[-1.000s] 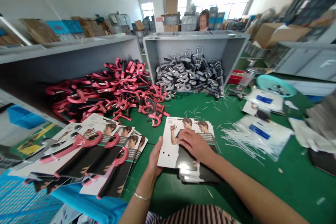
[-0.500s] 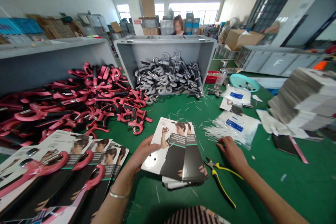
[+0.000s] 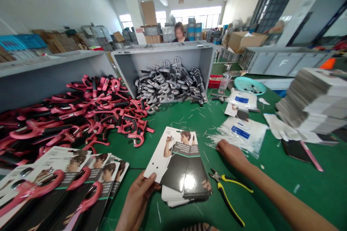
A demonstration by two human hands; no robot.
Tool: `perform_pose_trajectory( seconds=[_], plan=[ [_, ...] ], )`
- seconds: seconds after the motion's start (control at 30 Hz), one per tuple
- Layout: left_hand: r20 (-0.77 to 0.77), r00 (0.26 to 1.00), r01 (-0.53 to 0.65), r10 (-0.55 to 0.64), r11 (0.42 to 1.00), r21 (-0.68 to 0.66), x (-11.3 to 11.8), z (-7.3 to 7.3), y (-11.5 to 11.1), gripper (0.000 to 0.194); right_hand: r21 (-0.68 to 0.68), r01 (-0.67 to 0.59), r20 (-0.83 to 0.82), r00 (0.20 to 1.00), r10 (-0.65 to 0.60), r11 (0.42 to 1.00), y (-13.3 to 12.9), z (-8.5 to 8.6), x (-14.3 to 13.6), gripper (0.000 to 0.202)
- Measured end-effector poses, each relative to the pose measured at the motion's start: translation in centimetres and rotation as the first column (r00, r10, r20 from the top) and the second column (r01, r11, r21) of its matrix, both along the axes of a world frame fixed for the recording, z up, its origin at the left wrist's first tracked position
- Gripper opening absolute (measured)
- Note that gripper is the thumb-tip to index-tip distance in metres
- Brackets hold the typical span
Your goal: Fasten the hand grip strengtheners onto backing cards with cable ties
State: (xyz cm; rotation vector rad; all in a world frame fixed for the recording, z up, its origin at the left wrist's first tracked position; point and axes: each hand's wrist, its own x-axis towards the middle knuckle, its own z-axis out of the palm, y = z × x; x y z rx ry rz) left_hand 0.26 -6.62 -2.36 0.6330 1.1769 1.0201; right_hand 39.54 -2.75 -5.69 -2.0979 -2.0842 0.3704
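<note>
My left hand pinches the lower left corner of a printed card, which lies over a stack of similar cards on the green table. My right hand is closed, fingertips down at the ends of thin white ties that spill from a clear bag; whether it grips any is too small to tell. Yellow-and-black pliers lie with handles apart, between the card stack and my right forearm. At the lower left, pink hand grips rest on several printed cards.
Pink grips are heaped at the left, partly inside a grey bin. Grey grips fill another tipped bin. At the right are a paper stack, a white glove and a turquoise plate. A person sits behind.
My left hand has slid down the card's left edge to its lower corner. My right hand has moved slightly left, its fingers closer to the ties. The camera view has shifted a little.
</note>
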Motion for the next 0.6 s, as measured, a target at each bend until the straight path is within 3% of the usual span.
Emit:
perform_pose_trajectory(
  seconds=[0.2, 0.4, 0.6],
  plan=[
    [0.053, 0.99, -0.134, 0.133, 0.991, 0.008, -0.3, 0.5, 1.4, 0.048, 0.013, 0.044, -0.07, 0.997, -0.043, 0.999, -0.3, 1.0, 1.2, 0.019],
    [0.023, 0.996, -0.083, 0.083, 0.996, 0.022, -0.8, -1.0, 1.1, 0.043, -0.007, 0.063, -0.171, 0.983, -0.063, 0.998, -0.3, 0.2, 0.5, 0.015],
    [0.018, 0.998, -0.064, 0.063, 0.996, 0.061, -0.8, -1.3, 1.0, 0.046, -0.032, 0.072, -0.426, 0.901, -0.079, 0.997, 0.8, 2.5, 1.0, 0.025]
  ],
)
